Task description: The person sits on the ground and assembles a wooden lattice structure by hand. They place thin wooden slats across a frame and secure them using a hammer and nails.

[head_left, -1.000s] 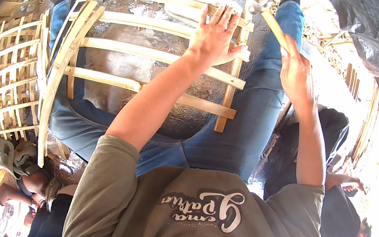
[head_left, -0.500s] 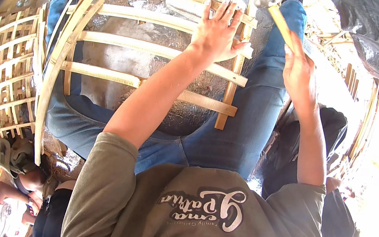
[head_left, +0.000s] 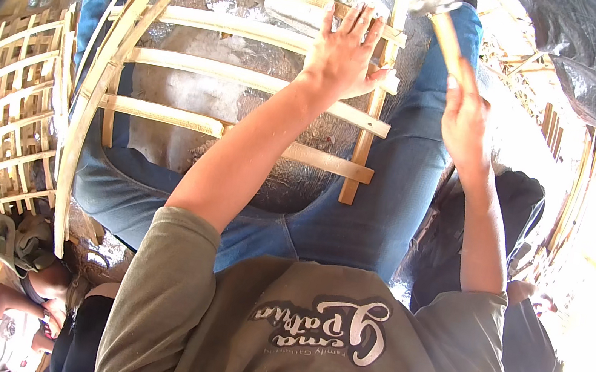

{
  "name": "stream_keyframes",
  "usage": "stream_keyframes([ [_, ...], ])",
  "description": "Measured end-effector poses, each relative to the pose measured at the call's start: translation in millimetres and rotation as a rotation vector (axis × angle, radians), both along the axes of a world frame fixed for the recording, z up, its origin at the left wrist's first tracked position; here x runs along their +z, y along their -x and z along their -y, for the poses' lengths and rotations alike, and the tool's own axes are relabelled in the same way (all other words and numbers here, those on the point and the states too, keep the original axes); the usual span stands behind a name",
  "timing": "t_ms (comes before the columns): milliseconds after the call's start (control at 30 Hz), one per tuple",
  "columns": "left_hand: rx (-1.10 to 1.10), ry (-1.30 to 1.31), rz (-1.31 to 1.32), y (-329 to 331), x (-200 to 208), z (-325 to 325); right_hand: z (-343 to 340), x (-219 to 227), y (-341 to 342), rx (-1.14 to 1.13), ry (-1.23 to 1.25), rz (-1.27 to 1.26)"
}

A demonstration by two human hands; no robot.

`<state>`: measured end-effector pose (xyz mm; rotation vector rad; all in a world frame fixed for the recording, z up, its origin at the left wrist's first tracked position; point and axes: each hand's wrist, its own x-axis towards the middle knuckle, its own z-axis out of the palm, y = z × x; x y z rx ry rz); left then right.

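On my feed the slatted frame (head_left: 214,21) spans the jeans-clad legs (head_left: 407,171); my left hand (head_left: 337,58) lies flat, fingers spread, on its far slats. It looks light, springy, splittable: best held at crossings. My right hand (head_left: 465,122) grips a probably head-heavy hammer (head_left: 446,39).

Hammer (head_left: 446,43) raised beside a slatted frame (head_left: 252,80)

On my feed I have the hammer in the right hand (head_left: 465,126), its pale handle slanting up and its grey metal head uppermost, slightly blurred. The frame is light wood: I count at least four gently bowed slats (head_left: 222,22) running crosswise over an upright strip (head_left: 361,149) near their right ends. Longer strips (head_left: 107,56) slant across its left side. The left hand (head_left: 341,61) lies spread over the upper slats.
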<state>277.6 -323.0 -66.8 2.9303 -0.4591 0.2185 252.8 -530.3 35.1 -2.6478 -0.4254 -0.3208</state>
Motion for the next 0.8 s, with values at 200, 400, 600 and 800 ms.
stream_keyframes([
  [200,0.006,-0.028,-0.045,2,3,1,-10,7,3,-0.140,-0.051,-0.032],
  [400,0.011,-0.051,-0.056,0,1,1,2,12,-2,-0.163,0.049,-0.191],
  [600,0.000,-0.060,-0.082,3,3,1,9,14,-5,-0.100,0.057,-0.140],
  [800,0.016,-0.095,-0.072,1,3,1,1,16,-5,-0.073,0.137,-0.148],
])
